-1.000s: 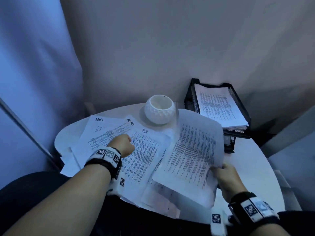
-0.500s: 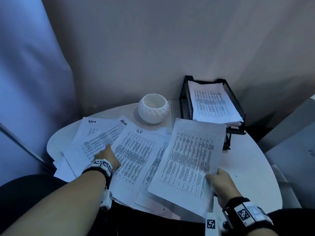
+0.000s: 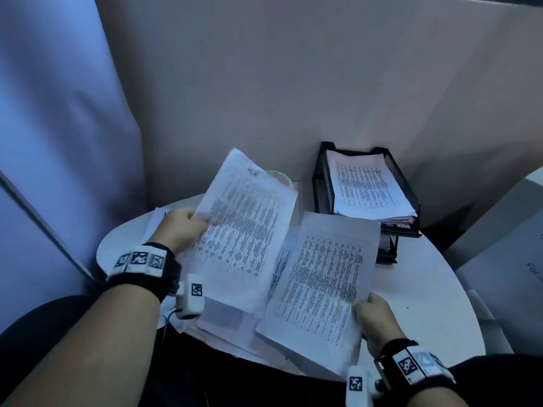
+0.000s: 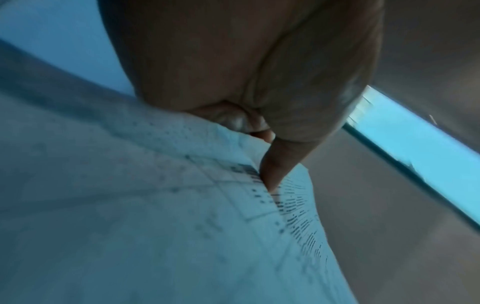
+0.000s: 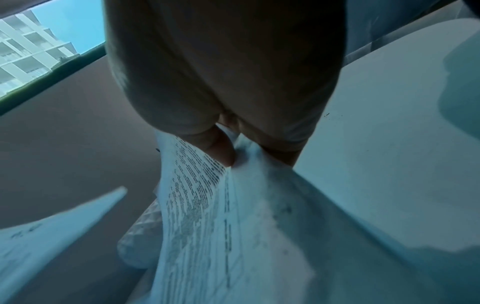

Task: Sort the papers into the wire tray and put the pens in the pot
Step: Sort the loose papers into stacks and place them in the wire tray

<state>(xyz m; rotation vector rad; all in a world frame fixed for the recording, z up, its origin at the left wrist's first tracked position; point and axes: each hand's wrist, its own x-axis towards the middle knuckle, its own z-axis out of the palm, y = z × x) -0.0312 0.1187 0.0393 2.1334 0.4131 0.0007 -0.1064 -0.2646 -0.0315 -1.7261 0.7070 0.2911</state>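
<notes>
Paper is pinched in both sets of fingers; the right hand (image 3: pixel 374 321) grips the near right edge of a printed sheet (image 3: pixel 326 283) between thumb and curled fingers (image 5: pixel 218 150), the sheet's long axis running toward one o'clock; the wire tray (image 3: pixel 323 183), already stacked with papers, lies at one o'clock just past the sheet's far corner, so the right hand looks nearer; the left hand (image 3: pixel 179 227) pinches a second sheet (image 3: pixel 246 230) raised at eleven o'clock, half hiding the white pot (image 3: pixel 282 177); more papers cover the bench (image 3: pixel 426 289); no pens show.
</notes>
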